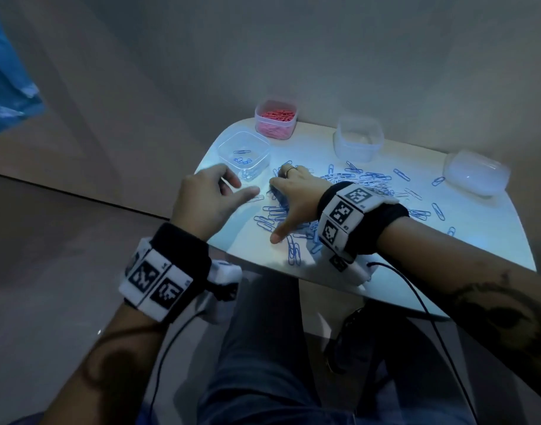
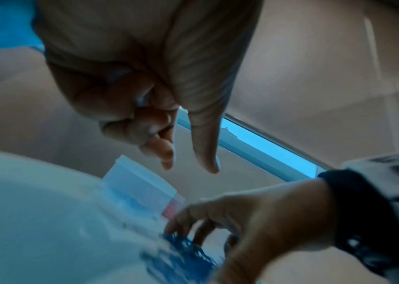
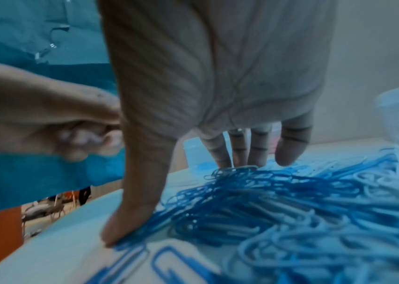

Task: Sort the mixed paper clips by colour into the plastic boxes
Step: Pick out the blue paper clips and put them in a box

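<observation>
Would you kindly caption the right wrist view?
Right hand spread over blue clips, fingertips touching the pile.

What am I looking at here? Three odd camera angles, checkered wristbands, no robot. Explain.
No robot: a person sorts paper clips with bare hands. The big picture comes from a camera on the head, looking down. The other two come from cameras strapped to each wrist, looking along the fingers; the checkered wristbands sit on those straps.

On the white table lies a loose pile of blue and white clips. Four plastic boxes stand round it: one with pink clips, a clear one with a few blue clips, and two cloudy ones whose contents I cannot make out.

The right hand is spread flat, fingers and thumb pressing on blue clips. The left hand hovers near the clear box, fingers loosely curled, holding nothing that shows.
</observation>
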